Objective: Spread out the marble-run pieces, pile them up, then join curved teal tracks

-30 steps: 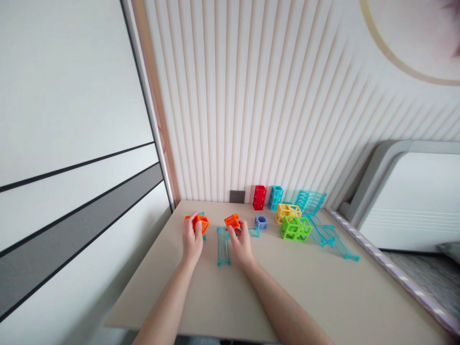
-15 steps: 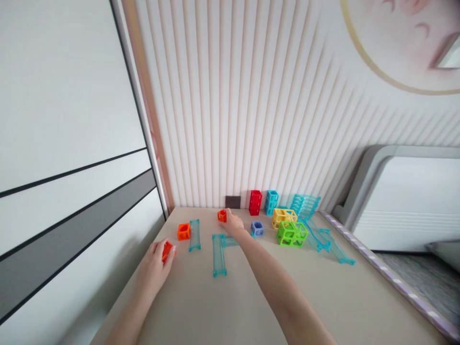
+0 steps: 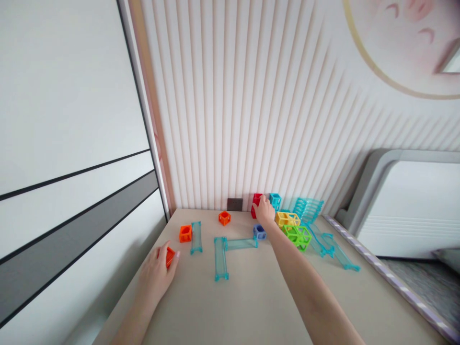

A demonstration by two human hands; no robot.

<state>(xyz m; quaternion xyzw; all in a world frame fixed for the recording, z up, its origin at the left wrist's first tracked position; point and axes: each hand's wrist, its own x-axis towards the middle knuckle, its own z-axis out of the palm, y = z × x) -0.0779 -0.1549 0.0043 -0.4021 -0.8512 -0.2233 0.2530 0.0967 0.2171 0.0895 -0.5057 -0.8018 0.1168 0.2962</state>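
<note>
At the back of the table (image 3: 251, 306), hard against the ribbed wall: right hand (image 3: 265, 211) stretched far out, fingers curled over the top of the tall red block (image 3: 256, 203); cannot tell whether truly pinched or only touching. Just right of it a tall cyan block (image 3: 276, 201), then a yellow block (image 3: 287, 219) and a green block (image 3: 297, 235) beside the forearm, with a small blue cube (image 3: 259, 232) under the wrist. Near the left edge: left hand (image 3: 156, 275) down on the table, thumb and fingers closed around a small orange block (image 3: 170, 257). Between the hands, two more orange cubes (image 3: 185, 233) (image 3: 224, 218) and clear teal track pieces (image 3: 220, 258), one short piece (image 3: 196, 237) apart from the L-shaped pair. Likely risks, judged from the crowding: knocking the cyan block over with the knuckles, since barely any gap beside the red one; tipping the tall, narrow red block if gripped only at the top; sweeping the blue cube or green block aside with the forearm, so low over them; nudging the laid track out of line.
</note>
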